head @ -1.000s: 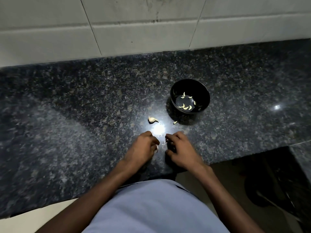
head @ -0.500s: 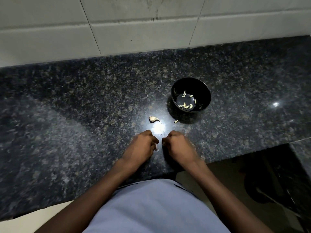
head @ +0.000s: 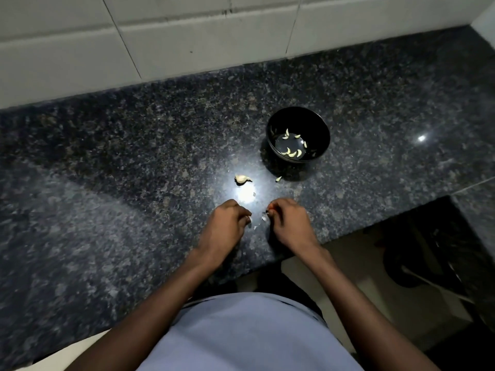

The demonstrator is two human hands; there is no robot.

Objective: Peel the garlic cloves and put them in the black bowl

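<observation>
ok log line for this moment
step: peeling | left hand: pinching clove | right hand: pinching skin | black bowl: several peeled cloves | counter: loose clove

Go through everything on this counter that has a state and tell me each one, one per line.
Round black bowl: upright, holding several peeled pale garlic cloves.
Unpeeled whitish garlic clove: lying loose on the speckled dark granite counter.
Small peeled garlic clove: on the counter beside the bowl, not in it.
Left hand: fingers curled, pinching something small and pale.
Right hand: fingers curled, pinching; contents unclear.
</observation>
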